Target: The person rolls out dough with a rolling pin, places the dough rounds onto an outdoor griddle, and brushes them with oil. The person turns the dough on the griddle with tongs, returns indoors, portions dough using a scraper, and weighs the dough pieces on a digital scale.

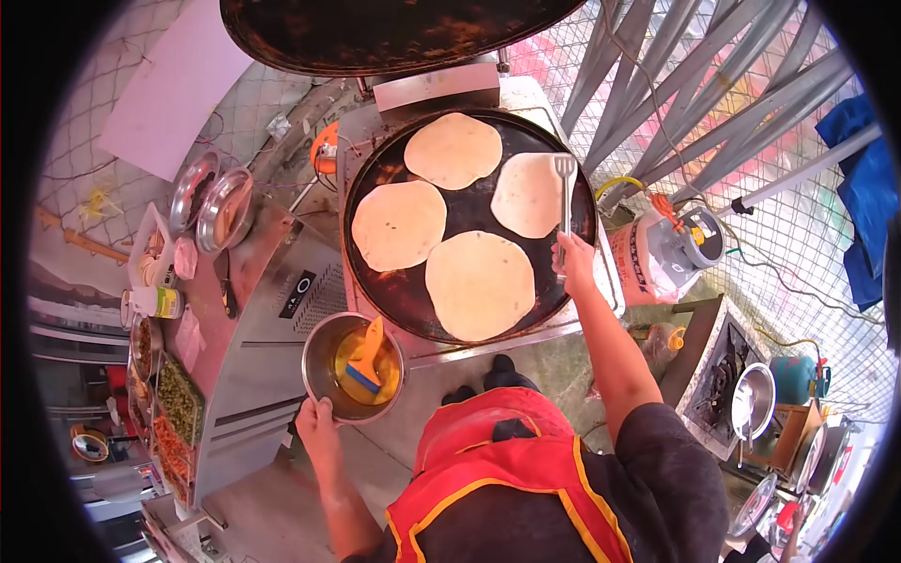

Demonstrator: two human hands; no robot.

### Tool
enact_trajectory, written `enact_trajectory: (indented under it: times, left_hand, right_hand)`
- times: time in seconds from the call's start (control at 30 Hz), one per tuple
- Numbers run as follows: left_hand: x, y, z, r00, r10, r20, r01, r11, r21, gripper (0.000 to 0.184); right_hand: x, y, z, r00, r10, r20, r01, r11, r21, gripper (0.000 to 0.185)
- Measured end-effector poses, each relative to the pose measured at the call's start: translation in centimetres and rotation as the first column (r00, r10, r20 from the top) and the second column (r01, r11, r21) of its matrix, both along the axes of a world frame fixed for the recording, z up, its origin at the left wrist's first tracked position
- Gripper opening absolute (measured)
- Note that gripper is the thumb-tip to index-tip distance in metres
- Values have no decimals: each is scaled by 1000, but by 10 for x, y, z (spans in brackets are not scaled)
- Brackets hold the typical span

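Observation:
Several flat dough rounds lie on the round black griddle [380, 298]; among them are a top one [454, 150], a left one [399, 225] and a large front one [481, 286]. My right hand [574, 263] is closed round the handle of a metal spatula [565, 188], whose slotted head lies over the edge of the right dough round [526, 195]. My left hand [319, 427] grips the rim of a steel bowl [324, 385] below the griddle's front left edge. Yellow liquid and an orange brush [368, 352] with blue bristles are in the bowl.
The griddle's raised lid [404, 33] stands behind it. To the left, a metal counter [253, 272] carries steel bowls [225, 211] and trays of chopped food [178, 403]. On the right are a gas cylinder [657, 253], an oil bottle [668, 340] and a stove [727, 371].

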State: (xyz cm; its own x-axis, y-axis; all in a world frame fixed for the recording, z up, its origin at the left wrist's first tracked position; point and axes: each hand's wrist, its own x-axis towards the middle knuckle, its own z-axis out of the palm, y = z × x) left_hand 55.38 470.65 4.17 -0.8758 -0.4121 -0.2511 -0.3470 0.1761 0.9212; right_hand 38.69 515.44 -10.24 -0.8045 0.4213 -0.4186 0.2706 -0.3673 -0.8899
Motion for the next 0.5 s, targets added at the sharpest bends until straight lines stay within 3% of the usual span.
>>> enact_trajectory:
  times: [0.07, 0.1, 0.17, 0.2, 0.3, 0.33, 0.37, 0.5]
  left_hand:
    - [-1, -5, -5, 1000, -15, -4, 15, 1000, 4, 16]
    - [-1, -7, -7, 1000, -26, -7, 26, 1000, 7, 17]
    - [-1, -13, -11, 999, -37, -21, 37, 999, 2, 17]
    - [-2, -14, -11, 999, -45, -28, 45, 999, 0, 17]
    - [-6, -4, -7, 998, 19, -66, -17, 999, 38, 16]
    - [-5, -7, -9, 998, 13, -59, -11, 999, 32, 16]
    - [-5, -11, -12, 998, 9, -54, -8, 1000, 24, 16]
    - [0, -18, -11, 997, 29, -76, -25, 998, 52, 17]
  right_hand:
    - [12, 3, 18, 994, 66, -84, -50, 983, 175, 18]
    - [16, 2, 34, 991, 98, -94, -50, 908, 417, 20]
    - [26, -3, 64, 984, 156, -85, -24, 590, 807, 23]
    - [28, -4, 62, 982, 174, -77, -9, 448, 894, 31]
    - [35, -20, 53, 965, 142, 221, -236, 93, 967, 43]
    - [36, -22, 43, 925, 195, 328, -346, 70, 935, 53]
    - [42, -27, 33, 917, 227, 329, -342, 21, 939, 53]
    - [70, -52, 30, 869, 368, 331, -369, 36, 929, 55]
